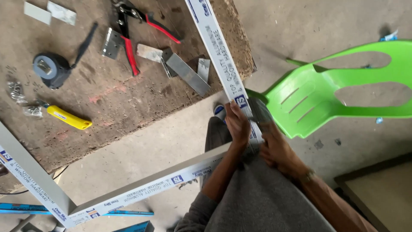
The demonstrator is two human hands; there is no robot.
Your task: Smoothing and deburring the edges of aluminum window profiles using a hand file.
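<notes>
L hand (237,124) & R hand (276,148) both w/ grip clenched on white frame corner (253,124), forearms angled inward.

A worn brown particle-board desk (128,94) fills the upper left, its surface scuffed and its right edge crumbled. On it lie red-handled tin snips (135,30), a grey tape measure (51,68) with a black strap, and a yellow-handled utility knife (68,117). A small heap of screws (17,92) sits near the left edge. A metal hinge (112,43) lies beside the snips, and short pieces of flat metal (186,73) lie near the desk's right corner; two more pale pieces (49,12) rest at the top. The desk stands on a grey concrete floor (274,30), which also carries a green plastic chair (343,86) and blue strips (25,209) at the lower left.
</notes>
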